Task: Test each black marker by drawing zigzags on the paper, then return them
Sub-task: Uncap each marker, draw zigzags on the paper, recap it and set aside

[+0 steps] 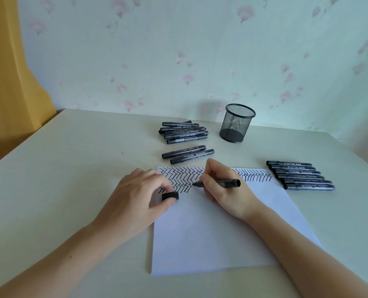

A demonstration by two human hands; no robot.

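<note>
On the white paper (211, 229) my right hand (224, 188) grips an open black marker (216, 183) — its tip sits at the zigzags (182, 178). My left hand (135, 194) pinches the cap (170, 195) just beside it, at the paper's left edge. More markers lie in a pile (184, 132) and a row (300, 175) on the table (71, 168) — near a mesh cup (237, 123).

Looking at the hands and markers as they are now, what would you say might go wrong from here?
1. The right hand holds the uncapped marker with its palm on the paper near fresh zigzags; ink may smear.
2. The left hand only pinches the cap; it might slip and roll.
3. The marker row lies beside the right forearm and may get knocked.
</note>
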